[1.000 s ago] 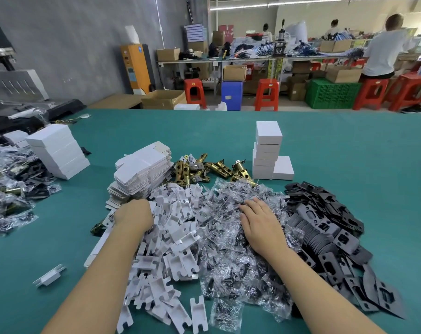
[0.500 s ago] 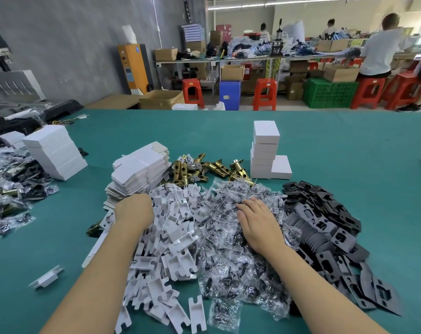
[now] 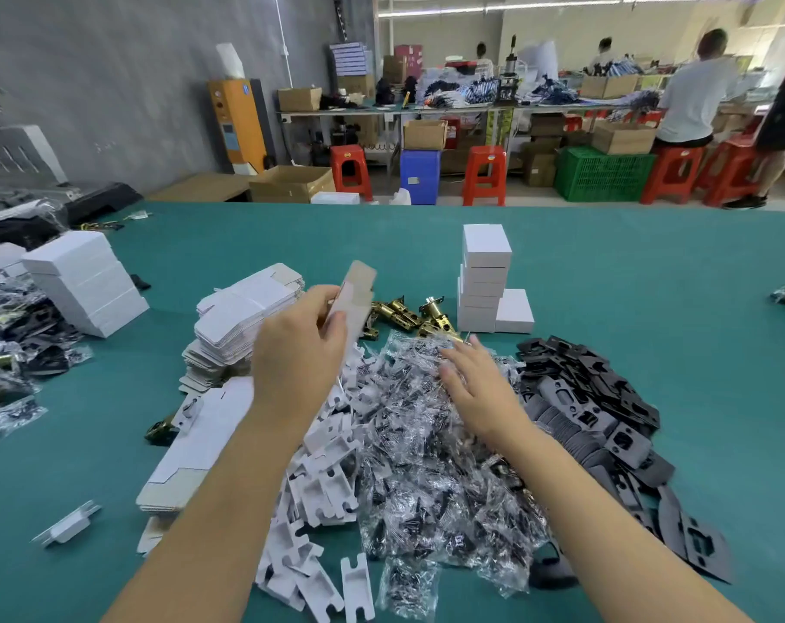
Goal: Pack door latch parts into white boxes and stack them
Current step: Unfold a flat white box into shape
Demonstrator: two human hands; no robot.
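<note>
White flat carton (image 3: 352,299), light and bendy, pinched edgewise by left hand (image 3: 298,353); right hand (image 3: 480,388) spread, holding nothing.

Grey wall (image 3: 112,83), red stools (image 3: 484,175), green crate (image 3: 604,173), ceiling strip lights (image 3: 561,2).

Bare green table (image 3: 628,272) lies open to the right of the stack of white boxes (image 3: 485,281); heaps of bagged screws (image 3: 426,442) and black plates (image 3: 597,411) crowd the near middle.
</note>
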